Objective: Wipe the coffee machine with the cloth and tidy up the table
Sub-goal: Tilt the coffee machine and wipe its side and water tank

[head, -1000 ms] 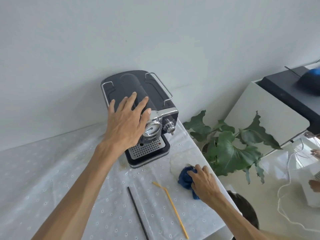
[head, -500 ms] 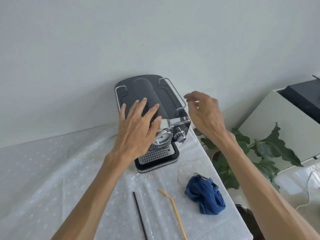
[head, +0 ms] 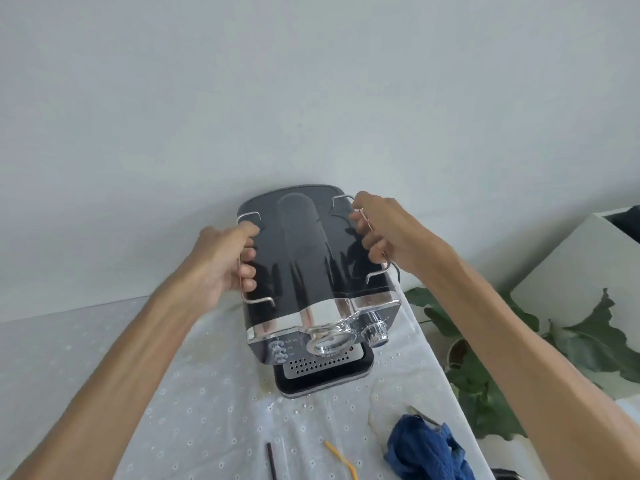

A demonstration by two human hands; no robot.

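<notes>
A black and chrome coffee machine (head: 301,265) stands at the back of the table against the wall. My left hand (head: 221,261) is closed around the wire rail on its left top edge. Around the wire rail on the right top edge, my right hand (head: 384,230) is closed too. The crumpled blue cloth (head: 422,448) lies on the tablecloth at the front right, near the table's edge, with no hand on it. A yellow straw (head: 341,457) and a black straw (head: 272,460) lie in front of the machine.
The table wears a white eyelet tablecloth (head: 166,410) with a brownish stain near the machine's base. A large-leafed potted plant (head: 485,375) stands just past the table's right edge. A white cabinet (head: 585,268) is further right. The wall is directly behind the machine.
My left hand slid from the machine's top to its left rail and closed on it. The right hand, which let go of the cloth a second ago, reached the right rail and gripped it.
</notes>
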